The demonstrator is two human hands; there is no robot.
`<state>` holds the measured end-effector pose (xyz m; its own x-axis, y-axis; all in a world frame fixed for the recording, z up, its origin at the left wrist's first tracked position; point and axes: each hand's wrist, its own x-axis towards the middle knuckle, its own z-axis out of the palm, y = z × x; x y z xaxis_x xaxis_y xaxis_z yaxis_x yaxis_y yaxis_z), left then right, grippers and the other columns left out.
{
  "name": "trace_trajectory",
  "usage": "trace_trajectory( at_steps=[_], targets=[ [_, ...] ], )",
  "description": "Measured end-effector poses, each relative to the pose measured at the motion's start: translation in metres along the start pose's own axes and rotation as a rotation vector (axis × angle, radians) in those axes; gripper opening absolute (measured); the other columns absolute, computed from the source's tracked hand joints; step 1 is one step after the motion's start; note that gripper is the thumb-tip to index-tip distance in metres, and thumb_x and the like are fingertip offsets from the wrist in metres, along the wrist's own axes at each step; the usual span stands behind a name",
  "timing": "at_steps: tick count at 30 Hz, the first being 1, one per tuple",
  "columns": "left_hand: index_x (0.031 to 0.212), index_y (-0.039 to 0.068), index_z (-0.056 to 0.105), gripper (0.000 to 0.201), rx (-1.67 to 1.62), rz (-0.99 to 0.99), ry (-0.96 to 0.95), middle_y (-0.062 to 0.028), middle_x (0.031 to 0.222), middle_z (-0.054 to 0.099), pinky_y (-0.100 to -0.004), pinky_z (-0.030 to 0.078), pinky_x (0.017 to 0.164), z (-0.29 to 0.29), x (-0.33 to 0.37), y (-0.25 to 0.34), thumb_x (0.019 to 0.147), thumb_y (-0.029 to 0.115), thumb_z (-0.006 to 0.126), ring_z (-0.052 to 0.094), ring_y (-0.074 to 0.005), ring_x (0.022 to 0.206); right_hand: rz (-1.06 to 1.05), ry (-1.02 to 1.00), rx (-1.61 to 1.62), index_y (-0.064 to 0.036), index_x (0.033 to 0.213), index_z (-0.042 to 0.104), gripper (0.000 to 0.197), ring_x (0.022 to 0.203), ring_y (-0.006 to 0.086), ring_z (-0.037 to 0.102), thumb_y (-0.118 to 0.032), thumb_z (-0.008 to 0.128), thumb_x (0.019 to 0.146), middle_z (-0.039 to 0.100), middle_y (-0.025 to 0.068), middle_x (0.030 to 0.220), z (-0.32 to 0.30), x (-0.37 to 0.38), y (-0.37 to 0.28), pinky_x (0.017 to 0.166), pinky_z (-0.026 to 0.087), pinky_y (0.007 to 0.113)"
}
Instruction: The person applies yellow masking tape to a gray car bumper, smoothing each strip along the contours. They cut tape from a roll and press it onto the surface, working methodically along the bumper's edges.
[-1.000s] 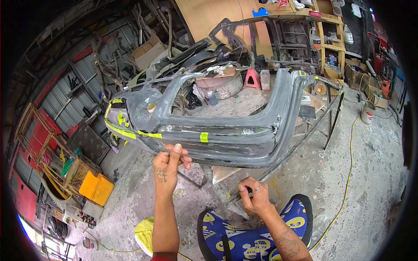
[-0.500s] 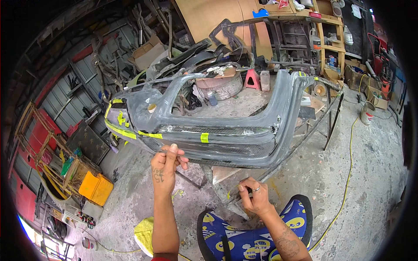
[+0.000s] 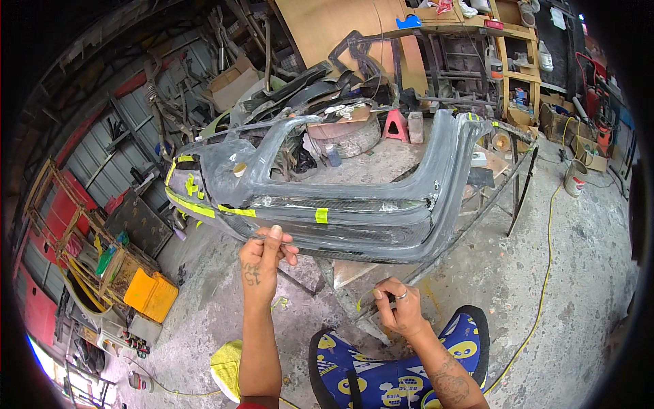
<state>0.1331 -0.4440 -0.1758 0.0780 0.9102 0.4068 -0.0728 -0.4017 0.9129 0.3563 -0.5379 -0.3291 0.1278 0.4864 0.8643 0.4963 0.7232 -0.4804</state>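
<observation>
A large grey, sanded vehicle body panel [image 3: 381, 238] with a big cutout lies across a metal stand in front of me. Its lower section has a woven dark surface, and strips of yellow-green tape [image 3: 321, 215] mark its face and left end. My left hand [image 3: 264, 255] is raised before the panel's lower edge, thumb and forefinger pressed together; whatever is between them is too small to make out. Lower and to the right, my right hand [image 3: 400, 310], wearing a ring, has its fingers curled against the thumb. Its grip is hidden too.
The stand's thin legs [image 3: 521, 194] spread out on the right. A yellow cable [image 3: 545, 286] crosses the concrete floor, with a bucket [image 3: 575, 178] beyond it. On the left are an orange container [image 3: 151, 295] and a yellow cloth [image 3: 227, 368]. A red stool [image 3: 396, 126] stands behind the panel.
</observation>
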Motion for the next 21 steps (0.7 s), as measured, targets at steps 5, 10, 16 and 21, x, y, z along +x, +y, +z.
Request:
trace_trajectory(
  at_steps=[5, 10, 16, 21],
  targets=[
    [0.095, -0.004, 0.069, 0.031, 0.001, -0.003, -0.028, -0.0148, 0.08, 0.071, -0.0301, 0.055, 0.063, 0.0, -0.001, -0.001, 0.108, 0.025, 0.067, 0.066, -0.018, 0.063, 0.007, -0.005, -0.008, -0.0046, 0.11, 0.053, 0.024, 0.06, 0.0256, 0.068, 0.005, 0.067, 0.093, 0.072, 0.0121, 0.083, -0.001, 0.0, -0.001, 0.055, 0.053, 0.034],
    [0.095, -0.004, 0.069, 0.032, 0.019, 0.003, -0.028, -0.0146, 0.079, 0.071, -0.0301, 0.055, 0.064, 0.002, -0.003, 0.0, 0.108, 0.025, 0.066, 0.066, -0.0179, 0.063, 0.004, 0.001, -0.016, -0.0052, 0.11, 0.053, 0.024, 0.059, 0.0251, 0.067, 0.003, 0.068, 0.094, 0.072, 0.0122, 0.083, 0.0, 0.0, 0.0, 0.054, 0.052, 0.034],
    [0.095, -0.002, 0.068, 0.03, 0.06, 0.053, -0.015, -0.0154, 0.079, 0.071, -0.0323, 0.054, 0.059, 0.002, -0.008, -0.001, 0.108, 0.024, 0.066, 0.065, -0.0206, 0.061, 0.019, 0.029, 0.005, -0.0075, 0.109, 0.053, 0.024, 0.057, 0.0267, 0.064, 0.001, 0.07, 0.093, 0.072, 0.0079, 0.085, 0.001, 0.001, -0.002, 0.05, 0.05, 0.037],
    [0.096, -0.005, 0.069, 0.027, 0.06, 0.113, -0.008, -0.016, 0.08, 0.074, -0.0289, 0.054, 0.062, 0.001, -0.016, 0.005, 0.108, 0.018, 0.065, 0.066, -0.017, 0.062, 0.022, 0.02, 0.012, -0.0077, 0.109, 0.053, 0.025, 0.057, 0.0266, 0.065, 0.001, 0.069, 0.093, 0.072, 0.0078, 0.085, 0.001, 0.001, -0.002, 0.05, 0.05, 0.037]
  ],
)
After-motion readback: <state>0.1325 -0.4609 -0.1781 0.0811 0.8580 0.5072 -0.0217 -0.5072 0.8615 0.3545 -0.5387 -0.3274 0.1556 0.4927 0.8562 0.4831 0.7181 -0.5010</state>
